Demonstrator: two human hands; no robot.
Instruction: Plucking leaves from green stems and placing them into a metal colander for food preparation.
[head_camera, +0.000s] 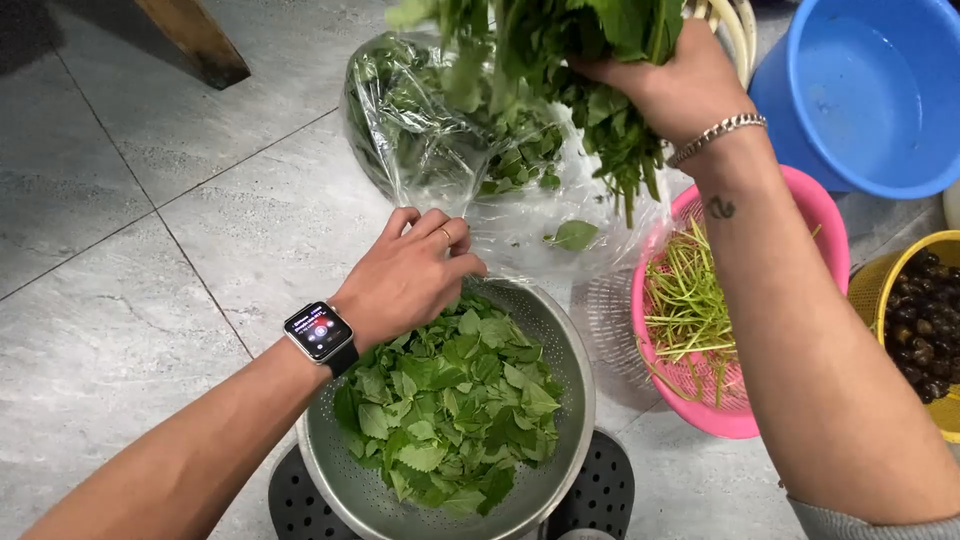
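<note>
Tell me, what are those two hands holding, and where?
Right hand grips a bunch of leafy greens around its stems. Left hand pinches the clear plastic bag at its edge.

Bare floor (120, 250) lies open at nine o'clock of my left hand (410, 275); plastic bag (430, 130) blocks twelve, pink basket (800, 210) crowds three.

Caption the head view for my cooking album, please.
Right hand lifts a leafy green bunch while left hand rests at a round steel colander of picked leaves.
</note>
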